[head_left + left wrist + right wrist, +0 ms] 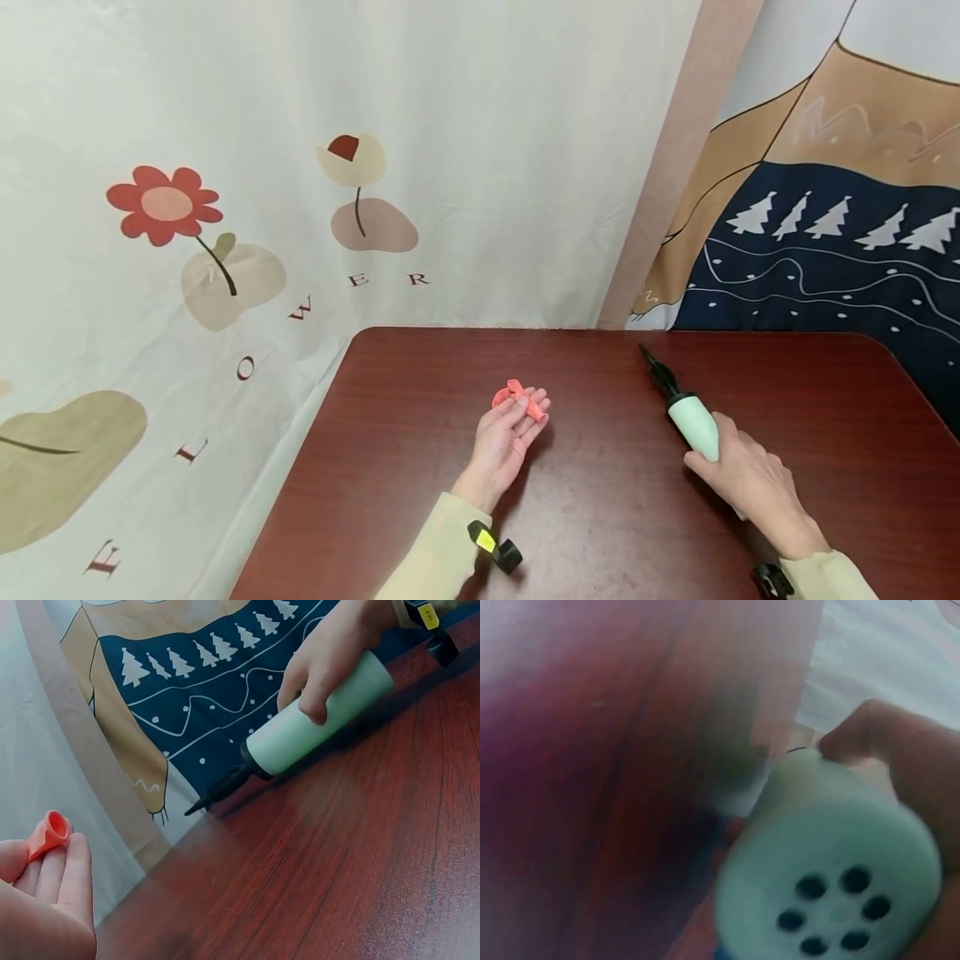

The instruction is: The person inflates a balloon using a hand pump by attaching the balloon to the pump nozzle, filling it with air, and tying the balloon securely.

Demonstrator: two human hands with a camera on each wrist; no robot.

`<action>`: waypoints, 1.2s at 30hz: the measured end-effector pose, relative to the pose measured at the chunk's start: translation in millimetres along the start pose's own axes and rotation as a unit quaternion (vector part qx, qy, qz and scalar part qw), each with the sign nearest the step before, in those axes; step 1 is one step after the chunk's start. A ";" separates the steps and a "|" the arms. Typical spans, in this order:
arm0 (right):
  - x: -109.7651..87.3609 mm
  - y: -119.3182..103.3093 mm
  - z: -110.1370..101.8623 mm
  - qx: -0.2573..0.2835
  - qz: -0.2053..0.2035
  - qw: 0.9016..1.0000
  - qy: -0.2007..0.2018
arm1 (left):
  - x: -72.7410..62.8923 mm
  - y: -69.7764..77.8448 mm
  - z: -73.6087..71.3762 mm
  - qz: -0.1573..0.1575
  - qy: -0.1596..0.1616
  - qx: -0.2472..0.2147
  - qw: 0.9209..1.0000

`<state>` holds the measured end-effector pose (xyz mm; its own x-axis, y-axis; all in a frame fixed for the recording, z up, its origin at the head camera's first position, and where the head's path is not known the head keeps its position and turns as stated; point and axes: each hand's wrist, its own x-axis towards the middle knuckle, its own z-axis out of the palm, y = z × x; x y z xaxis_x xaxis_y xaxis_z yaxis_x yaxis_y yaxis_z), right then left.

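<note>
A limp coral-red balloon (pixel 514 387) lies across the fingers of my left hand (pixel 501 446), pinched there under the thumb. The left wrist view shows the open mouth of the balloon (pixel 49 834) facing up past my fingertips. My right hand (pixel 753 483) grips a mint-green balloon pump (pixel 693 423) round its barrel. The pump's black nozzle (pixel 660 372) points away toward the table's far edge. In the right wrist view, the end of the pump (pixel 840 862) shows a ring of several dark holes. The two hands are well apart, balloon left of pump.
A dark red-brown wooden table (pixel 600 508) lies beneath both hands. Behind and to the left hangs a pale curtain (pixel 495 150) with printed flowers and letters. A navy and tan printed cloth (pixel 825 250) hangs at the back right.
</note>
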<state>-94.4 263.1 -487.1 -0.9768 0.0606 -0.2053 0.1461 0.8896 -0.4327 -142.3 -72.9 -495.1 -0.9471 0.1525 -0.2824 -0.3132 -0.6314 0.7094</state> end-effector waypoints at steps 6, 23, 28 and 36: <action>-11.5 2.3 1.9 0.009 -0.017 0.999 0.027 | 3.3 1.1 1.2 0.009 0.002 -0.005 1.000; -46.4 -15.3 -0.5 0.016 -0.089 0.993 0.080 | 6.9 8.1 8.5 0.009 0.004 -0.037 0.999; -53.6 -22.8 2.3 0.016 -0.111 0.991 0.074 | 8.9 15.2 12.0 0.020 0.013 -0.052 0.998; -59.4 -35.9 13.1 -0.001 -0.172 0.981 0.088 | 9.7 22.5 19.3 0.026 0.018 -0.071 0.997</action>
<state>-39.5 221.6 -470.9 -0.9801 -0.1669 0.1076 -0.1976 0.8716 -0.4486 -160.0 -71.0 -469.4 -0.9577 0.0907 -0.2731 -0.2485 -0.7391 0.6261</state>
